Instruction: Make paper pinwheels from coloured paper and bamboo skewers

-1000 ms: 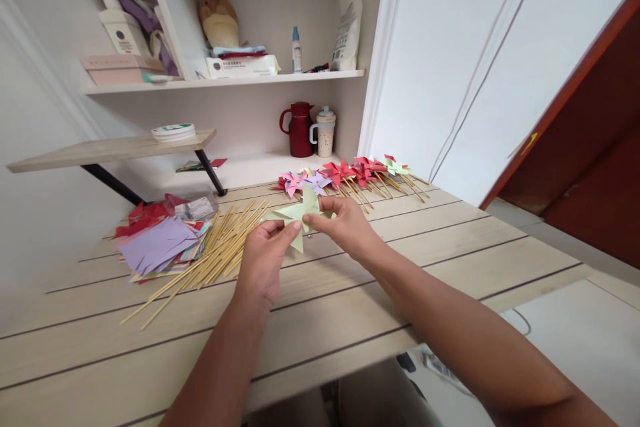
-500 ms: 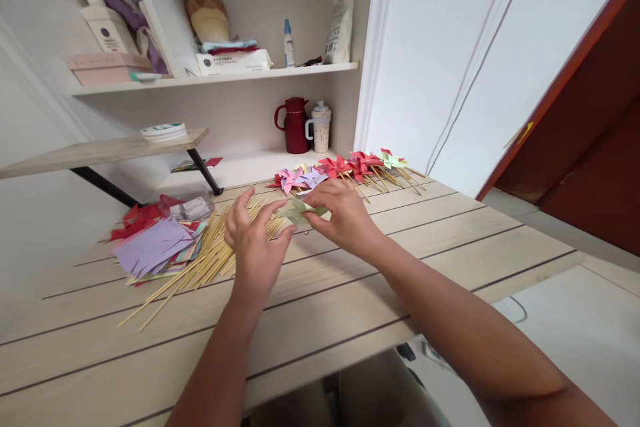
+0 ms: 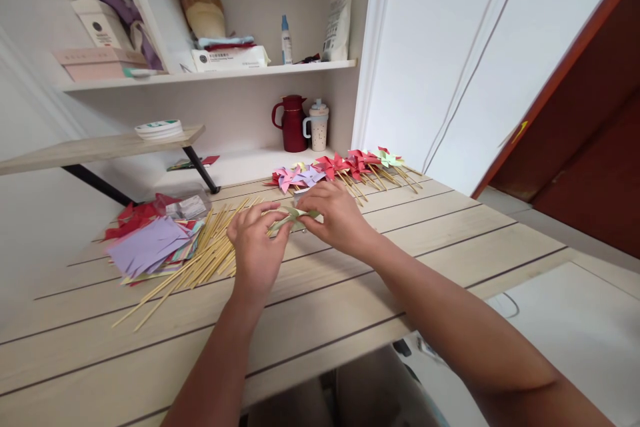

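Your two hands are both on one pale green paper piece (image 3: 289, 216), just above the desk (image 3: 325, 293): left hand (image 3: 256, 247) pinching its left side, right hand (image 3: 340, 219) gripping its right. Fingers hide most of its shape. Left of you: one fanned stack of purple sheets (image 3: 150, 243) over other coloured paper, one loose heap of sticks (image 3: 213, 257), too overlapped to count. Far side: one row of stick-mounted pinwheels (image 3: 330, 165); reds overlap, no firm count. Behind the row: one red jug (image 3: 293, 123), one lidded cup (image 3: 319, 128).
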Action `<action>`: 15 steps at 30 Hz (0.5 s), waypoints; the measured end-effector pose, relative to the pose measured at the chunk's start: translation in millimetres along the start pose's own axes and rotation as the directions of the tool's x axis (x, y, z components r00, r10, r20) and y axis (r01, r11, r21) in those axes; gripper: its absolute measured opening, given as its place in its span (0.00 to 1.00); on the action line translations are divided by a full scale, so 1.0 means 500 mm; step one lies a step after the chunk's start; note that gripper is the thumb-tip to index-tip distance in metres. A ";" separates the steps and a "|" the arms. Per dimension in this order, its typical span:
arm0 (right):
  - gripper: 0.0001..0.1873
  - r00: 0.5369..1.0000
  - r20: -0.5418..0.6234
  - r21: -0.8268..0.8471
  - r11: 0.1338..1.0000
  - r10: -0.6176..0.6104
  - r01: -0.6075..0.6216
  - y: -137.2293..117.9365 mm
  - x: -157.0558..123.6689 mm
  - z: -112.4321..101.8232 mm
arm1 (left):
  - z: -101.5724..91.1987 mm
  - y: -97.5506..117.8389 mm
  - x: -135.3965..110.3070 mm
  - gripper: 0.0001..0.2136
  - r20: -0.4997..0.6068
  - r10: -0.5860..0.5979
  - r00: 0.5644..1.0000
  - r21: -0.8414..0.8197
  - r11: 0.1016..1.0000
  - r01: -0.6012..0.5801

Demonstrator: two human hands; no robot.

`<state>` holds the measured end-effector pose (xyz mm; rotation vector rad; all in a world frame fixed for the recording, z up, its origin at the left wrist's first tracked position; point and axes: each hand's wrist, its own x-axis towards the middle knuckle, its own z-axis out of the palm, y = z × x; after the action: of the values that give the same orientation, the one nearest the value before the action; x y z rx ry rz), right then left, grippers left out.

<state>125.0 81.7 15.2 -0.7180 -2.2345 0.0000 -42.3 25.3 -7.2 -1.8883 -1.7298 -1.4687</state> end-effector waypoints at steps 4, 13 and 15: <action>0.03 1.000 0.002 -0.009 1.000 0.001 -0.001 0.001 0.000 0.002 | 0.003 0.001 0.000 0.05 -0.003 0.018 1.000 -0.034 0.999 -0.018; 0.02 1.000 -0.009 0.028 0.999 0.024 -0.024 0.000 0.000 0.002 | 0.006 -0.008 0.002 0.03 0.042 -0.031 0.999 -0.148 0.988 0.036; 0.03 0.997 -0.046 0.085 0.995 0.065 -0.061 0.000 0.000 0.005 | 0.009 -0.010 0.003 0.03 0.048 -0.098 0.994 -0.246 0.963 0.107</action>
<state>123.2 82.5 13.3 -0.7346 -2.1511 0.1048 -44.2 31.0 -10.7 -1.9794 -1.7547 -1.7748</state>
